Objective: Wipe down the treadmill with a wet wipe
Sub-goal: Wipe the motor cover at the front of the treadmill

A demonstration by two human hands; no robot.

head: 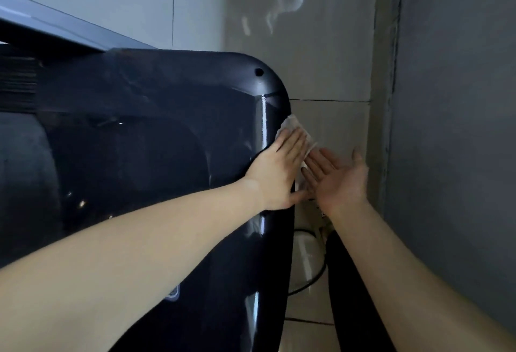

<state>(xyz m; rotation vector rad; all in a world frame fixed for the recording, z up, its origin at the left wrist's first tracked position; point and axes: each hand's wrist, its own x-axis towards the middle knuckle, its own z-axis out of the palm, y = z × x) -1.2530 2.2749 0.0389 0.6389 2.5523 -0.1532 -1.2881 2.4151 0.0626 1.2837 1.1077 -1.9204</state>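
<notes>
The treadmill's glossy dark cover (156, 134) fills the left and centre of the head view, its rounded edge running down the middle. My left hand (279, 167) lies flat with straight fingers on that edge and presses a white wet wipe (293, 125) against it. The wipe sticks out beyond the fingertips and over the rim. My right hand (337, 178) hovers just right of the edge, palm up and fingers spread, its fingertips close to the wipe's lower part. It holds nothing.
Pale floor tiles (329, 117) lie right of the treadmill, bounded by a grey wall (452, 128). A white object with a dark cable (310, 273) sits on the floor beside the cover. A dark leg (354, 296) is under my right forearm.
</notes>
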